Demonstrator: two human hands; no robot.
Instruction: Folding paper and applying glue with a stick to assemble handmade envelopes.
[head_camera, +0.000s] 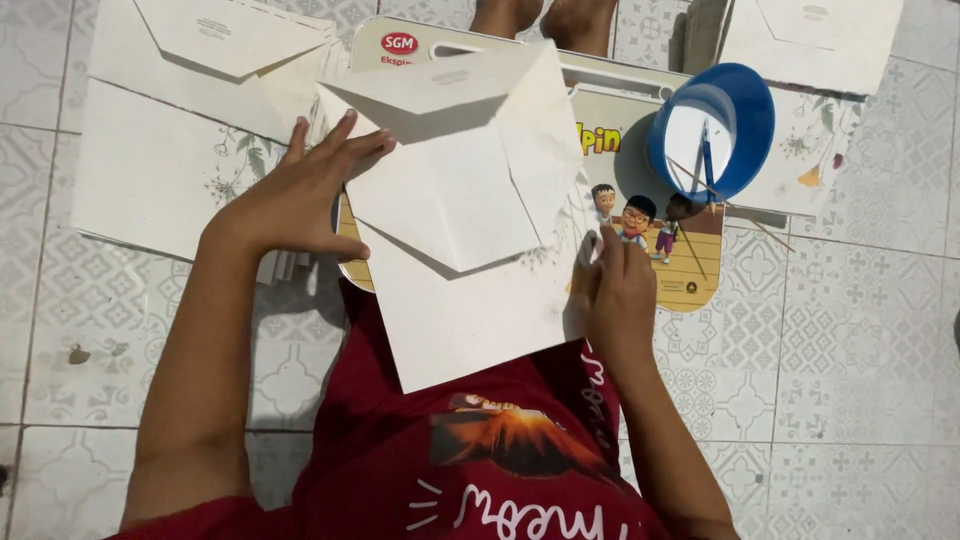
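A half-folded white paper envelope lies open in the middle on a small printed board, cream and orange with cartoon figures and a red oval label at its top edge. More white envelopes with faint flower prints lie on the tiles: a stack at upper left, others at upper right.

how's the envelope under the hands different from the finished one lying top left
The envelope under the hands lies tilted on the cartoon-printed board, its side flaps folded in and its bottom flap still spread open toward the person; the left hand and right hand press its edges. The top-left envelope lies untouched on flat paper sheets, squarer to the view, only its pointed flap showing. Both are plain white paper.
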